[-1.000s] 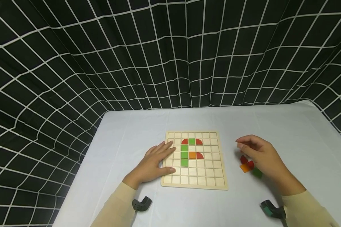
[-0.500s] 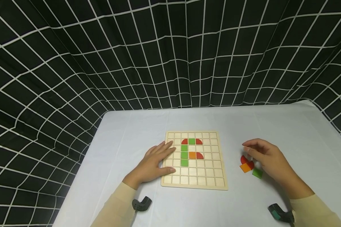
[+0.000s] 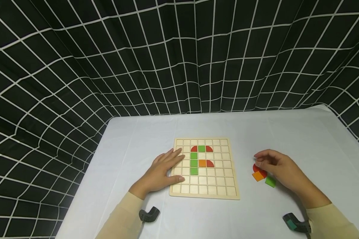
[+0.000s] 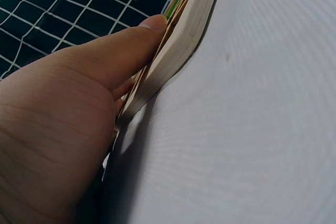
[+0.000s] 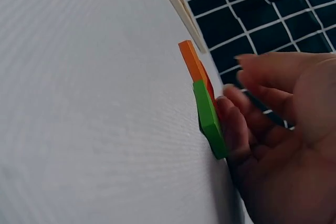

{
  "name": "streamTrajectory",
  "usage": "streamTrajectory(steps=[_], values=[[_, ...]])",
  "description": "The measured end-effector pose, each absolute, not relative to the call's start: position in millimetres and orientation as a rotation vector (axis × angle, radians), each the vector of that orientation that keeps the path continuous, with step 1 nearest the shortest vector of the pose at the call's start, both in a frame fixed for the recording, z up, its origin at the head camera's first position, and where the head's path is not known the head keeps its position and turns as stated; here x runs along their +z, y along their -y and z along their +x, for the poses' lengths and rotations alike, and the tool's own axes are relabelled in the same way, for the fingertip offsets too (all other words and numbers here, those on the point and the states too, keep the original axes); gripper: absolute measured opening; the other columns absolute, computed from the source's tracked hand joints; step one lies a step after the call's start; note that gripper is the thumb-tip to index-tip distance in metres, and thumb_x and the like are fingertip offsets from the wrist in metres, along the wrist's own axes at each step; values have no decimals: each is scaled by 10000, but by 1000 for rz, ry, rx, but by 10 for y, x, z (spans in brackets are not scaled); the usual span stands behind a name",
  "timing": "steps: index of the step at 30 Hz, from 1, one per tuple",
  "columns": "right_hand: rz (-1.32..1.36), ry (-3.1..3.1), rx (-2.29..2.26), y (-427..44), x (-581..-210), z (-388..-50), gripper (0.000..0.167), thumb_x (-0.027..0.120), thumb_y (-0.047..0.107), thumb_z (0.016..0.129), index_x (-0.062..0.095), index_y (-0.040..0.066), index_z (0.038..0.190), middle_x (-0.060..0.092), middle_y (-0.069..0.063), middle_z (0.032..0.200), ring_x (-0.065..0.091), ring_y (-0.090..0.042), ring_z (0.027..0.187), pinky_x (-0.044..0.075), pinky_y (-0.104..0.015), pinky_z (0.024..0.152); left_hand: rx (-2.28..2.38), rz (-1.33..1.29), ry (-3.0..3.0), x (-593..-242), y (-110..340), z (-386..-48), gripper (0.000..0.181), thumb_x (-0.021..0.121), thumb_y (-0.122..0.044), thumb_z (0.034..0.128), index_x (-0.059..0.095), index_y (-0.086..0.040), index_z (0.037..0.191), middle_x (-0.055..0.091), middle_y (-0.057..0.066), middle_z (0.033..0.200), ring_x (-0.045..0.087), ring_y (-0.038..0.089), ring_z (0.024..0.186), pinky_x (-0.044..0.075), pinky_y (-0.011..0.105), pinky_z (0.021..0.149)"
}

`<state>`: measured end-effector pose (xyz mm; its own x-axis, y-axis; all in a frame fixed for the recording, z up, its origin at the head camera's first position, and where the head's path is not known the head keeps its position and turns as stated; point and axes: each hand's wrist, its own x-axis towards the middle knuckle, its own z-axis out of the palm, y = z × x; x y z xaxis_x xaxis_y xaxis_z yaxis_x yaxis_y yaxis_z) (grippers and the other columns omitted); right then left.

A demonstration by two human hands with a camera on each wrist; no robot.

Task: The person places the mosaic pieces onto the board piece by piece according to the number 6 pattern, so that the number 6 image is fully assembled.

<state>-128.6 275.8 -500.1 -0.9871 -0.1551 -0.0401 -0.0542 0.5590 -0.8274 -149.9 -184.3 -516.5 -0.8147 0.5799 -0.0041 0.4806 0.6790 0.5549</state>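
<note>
A square wooden grid board (image 3: pixel 218 191) lies mid-table. My left hand (image 3: pixel 158 173) rests spread on its left edge; the left wrist view shows the thumb (image 4: pixel 131 45) along the board's side. Set in the grid are green square tiles (image 3: pixel 193 163), an orange square tile (image 3: pixel 202 163) and red quarter-round tiles (image 3: pixel 210 163). Right of the board, loose pieces lie together: an orange square tile (image 3: pixel 258 176), a green square tile (image 5: pixel 210 121) and red rounded tiles (image 3: pixel 255 168), partly covered. My right hand (image 3: pixel 282 169) hovers beside them, fingers loosely bent, nothing visible between them.
A white cloth (image 3: pixel 131 139) covers the table. Dark curtains (image 3: pixel 155 66) with a white grid hang behind and at the sides. Black devices sit by the left wrist (image 3: pixel 149 214) and the right wrist (image 3: pixel 296 223).
My right hand has shifted right, then slightly lower over the loose tiles, uncovering the green one. The left hand and the board have stayed in place.
</note>
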Motion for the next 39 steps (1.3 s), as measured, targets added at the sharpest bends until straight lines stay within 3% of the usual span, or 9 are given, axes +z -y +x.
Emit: streamTrajectory(steps=[15, 29, 39], values=[[-249, -2780, -1175, -2737, -5028, -1281, 346, 884, 160, 946, 755, 37, 1242, 623, -21, 985, 570, -216, 881, 506, -249, 698, 820, 862, -2703, -5162, 1835, -1498, 853, 742, -575, 1002, 423, -205, 1700, 202, -48, 1799, 110, 222, 1652, 66, 517, 1307], [-277, -2805, -1081, -2735, -5008, -1276, 337, 899, 172, 928, 766, 46, 1210, 609, -32, 1048, 537, -223, 930, 482, -268, 723, 820, 862, -2701, -5172, 1846, -1500, 859, 735, -590, 1002, 420, -203, 1702, 199, -48, 1799, 99, 216, 1653, 60, 510, 1307], [-229, -2809, -1078, -2712, -4972, -1259, 354, 905, 189, 918, 740, 9, 1175, 590, -39, 994, 543, -236, 905, 486, -278, 697, 822, 868, -2704, -5186, 1844, -1507, 857, 737, -589, 1001, 423, -207, 1701, 207, -41, 1799, 103, 211, 1653, 66, 518, 1306]])
